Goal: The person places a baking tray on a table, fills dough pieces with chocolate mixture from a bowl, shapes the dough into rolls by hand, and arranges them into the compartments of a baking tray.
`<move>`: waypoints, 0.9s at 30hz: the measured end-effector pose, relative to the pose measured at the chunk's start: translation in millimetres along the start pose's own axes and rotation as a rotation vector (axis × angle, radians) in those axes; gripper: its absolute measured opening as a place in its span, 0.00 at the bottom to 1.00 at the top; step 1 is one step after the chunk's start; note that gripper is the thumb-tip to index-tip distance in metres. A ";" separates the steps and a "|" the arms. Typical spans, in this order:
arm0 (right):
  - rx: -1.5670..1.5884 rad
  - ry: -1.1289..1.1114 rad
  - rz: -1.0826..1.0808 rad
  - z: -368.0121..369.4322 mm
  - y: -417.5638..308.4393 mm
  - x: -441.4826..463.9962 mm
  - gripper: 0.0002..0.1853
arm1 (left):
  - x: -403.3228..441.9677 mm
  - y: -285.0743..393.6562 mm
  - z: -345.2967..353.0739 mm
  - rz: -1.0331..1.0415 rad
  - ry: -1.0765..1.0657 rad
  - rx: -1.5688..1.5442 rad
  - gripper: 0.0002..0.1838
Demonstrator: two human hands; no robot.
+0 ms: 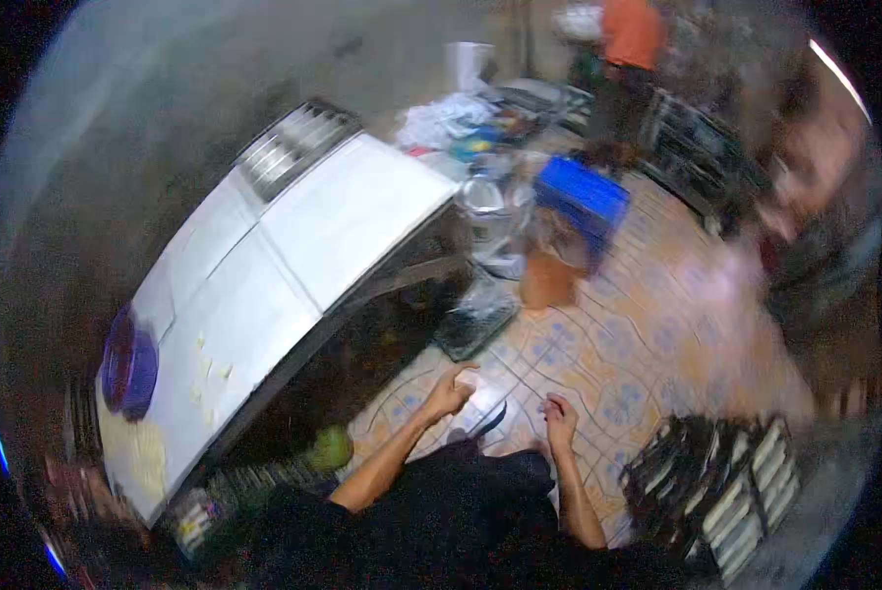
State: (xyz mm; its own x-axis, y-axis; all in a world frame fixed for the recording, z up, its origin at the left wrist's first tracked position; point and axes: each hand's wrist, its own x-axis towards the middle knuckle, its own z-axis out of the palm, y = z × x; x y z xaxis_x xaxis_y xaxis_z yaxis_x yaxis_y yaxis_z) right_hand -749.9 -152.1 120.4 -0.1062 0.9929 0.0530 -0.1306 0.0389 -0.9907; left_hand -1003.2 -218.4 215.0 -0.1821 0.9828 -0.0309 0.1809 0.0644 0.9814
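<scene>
My left hand point(447, 395) is in front of my body with its fingers curled closed. A small whitish patch shows at its fingertips, too blurred to name. To its right, my right hand point(560, 423) is raised with its fingers bent inward; whether anything small is between them is hidden by blur. Between the two hands, close to my dark clothing, a dark curved strip point(493, 421) shows against the floor. The patterned tile floor point(598, 364) lies beneath both hands.
On my left stands a long white table point(294, 246) with a purple basin point(131, 364), pale scraps and a slatted tray point(298, 147). Ahead are a blue crate point(584, 192), an orange-brown container point(547, 280) and a person in orange point(633, 34). Dark racks point(716, 492) stand at right.
</scene>
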 end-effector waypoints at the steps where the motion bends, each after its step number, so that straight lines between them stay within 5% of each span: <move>1: -0.075 -0.159 -0.036 46.7 7.3 13.3 0.13 | -13.5 -14.2 -33.2 -0.011 0.128 -0.138 0.26; 4: -0.126 -0.530 -0.089 156.1 4.8 6.0 0.12 | -102.4 -7.9 -98.4 -0.027 0.491 -0.711 0.21; 7: -0.102 -0.784 -0.206 256.6 1.9 -42.6 0.13 | -221.5 -39.6 -140.2 0.183 0.732 -0.843 0.12; 8: -0.026 -0.894 -0.140 273.0 22.3 -22.7 0.13 | -219.7 -48.7 -124.0 0.111 0.886 -0.861 0.11; 9: -0.047 -0.917 0.012 279.2 68.6 76.6 0.12 | -121.7 -82.8 -109.1 0.030 0.969 -0.864 0.12; 11: 0.004 -0.992 0.204 304.0 122.2 105.8 0.12 | -119.7 -181.4 -84.3 0.069 1.047 -0.887 0.14; 13: -0.049 -1.072 0.207 365.3 130.6 126.3 0.13 | -131.8 -200.0 -102.0 0.010 1.215 -0.333 0.13; 14: -0.040 -1.097 0.252 396.4 124.6 134.4 0.13 | -135.0 -208.5 -117.1 -0.078 1.242 0.220 0.11; 17: -0.095 -1.079 0.324 484.5 85.5 159.7 0.15 | -116.5 -182.6 -161.3 -0.089 1.440 -0.234 0.13; 20: 0.030 -1.049 0.483 563.2 45.6 188.7 0.16 | -87.1 -188.3 -233.4 0.122 1.450 -0.109 0.32; 22: 0.128 -0.909 0.655 616.7 46.2 217.3 0.17 | -68.6 -165.8 -274.6 0.127 1.378 -0.422 0.45; 25: 0.257 -0.887 0.674 690.1 79.6 279.3 0.18 | -58.4 -151.6 -317.5 0.156 1.254 -0.707 0.47; 26: 0.044 -0.842 0.701 717.8 68.0 294.3 0.16 | -52.9 -147.5 -329.7 0.190 1.220 -0.852 0.48; 27: 0.098 -0.786 0.730 748.7 90.0 317.6 0.20 | -52.9 -148.7 -337.2 0.068 1.218 -0.413 0.43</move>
State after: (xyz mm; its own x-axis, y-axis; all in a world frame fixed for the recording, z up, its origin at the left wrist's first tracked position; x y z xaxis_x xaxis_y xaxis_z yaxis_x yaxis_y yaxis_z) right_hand -1533.4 82.9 142.0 -0.7896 0.4213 -0.4461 0.1456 -0.5776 -0.8032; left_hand -1346.4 -338.4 134.6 -0.9843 0.1767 -0.0016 -0.0468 -0.2521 0.9666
